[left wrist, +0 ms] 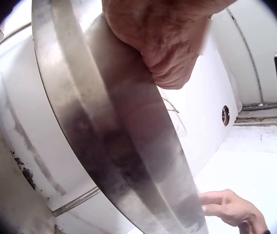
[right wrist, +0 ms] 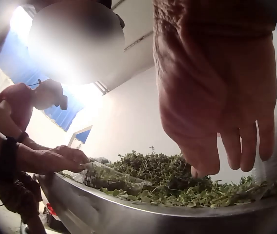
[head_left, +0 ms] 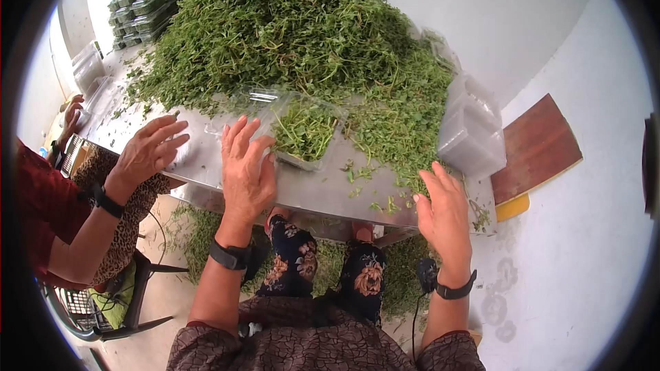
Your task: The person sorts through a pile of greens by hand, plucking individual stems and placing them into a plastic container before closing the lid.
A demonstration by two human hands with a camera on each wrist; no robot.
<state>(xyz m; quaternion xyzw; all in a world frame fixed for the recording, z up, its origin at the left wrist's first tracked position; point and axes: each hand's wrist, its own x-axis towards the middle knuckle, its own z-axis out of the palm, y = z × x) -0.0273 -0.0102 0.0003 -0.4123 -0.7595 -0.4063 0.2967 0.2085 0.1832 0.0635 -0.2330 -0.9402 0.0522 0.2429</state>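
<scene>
A clear plastic clamshell box [head_left: 323, 161] stands near the table's front edge, with its lid up and cut leafy greens [head_left: 306, 130] inside. At its left side is my left hand [head_left: 246, 172], fingers extended and slightly spread, thumb close to the box's near corner. In the right wrist view the left hand [right wrist: 60, 160] overlaps the near end of the box [right wrist: 111, 179]. My right hand [head_left: 445, 218] is apart from the box, over the front edge at the right, beside loose greens. Its fingers [right wrist: 248, 146] are straight and hold nothing.
A large heap of greens [head_left: 275, 27] covers the back of the metal table [head_left: 330, 192]. Nested clear boxes [head_left: 474, 127] stand at right; filled boxes [head_left: 151, 3] are stacked at back left. Another person's hand [head_left: 151, 148] is close on my left. A reddish-brown board [head_left: 540, 148] leans at right.
</scene>
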